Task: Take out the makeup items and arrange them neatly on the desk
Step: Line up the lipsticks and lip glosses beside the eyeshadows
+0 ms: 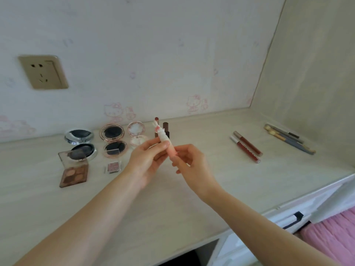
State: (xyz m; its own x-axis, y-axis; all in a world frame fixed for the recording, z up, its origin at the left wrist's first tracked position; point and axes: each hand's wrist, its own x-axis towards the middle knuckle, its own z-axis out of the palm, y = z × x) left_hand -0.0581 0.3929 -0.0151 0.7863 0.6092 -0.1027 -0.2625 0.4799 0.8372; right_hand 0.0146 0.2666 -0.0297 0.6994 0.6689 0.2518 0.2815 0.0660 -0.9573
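Now both hands hold an uncapped lipstick (pixel 163 137) above the desk (pixel 172 198): the left hand (pixel 148 160) pinches its middle, the right hand (pixel 192 166) grips its lower end. Behind lie open compacts (pixel 113 139); two glosses (pixel 246 146) lie to the right.

We have both arms extended toward 12 o'clock; left hand (pixel 148 160) and right hand (pixel 194 166) pinch one slim lipstick (pixel 165 140), its top tilted to 11.
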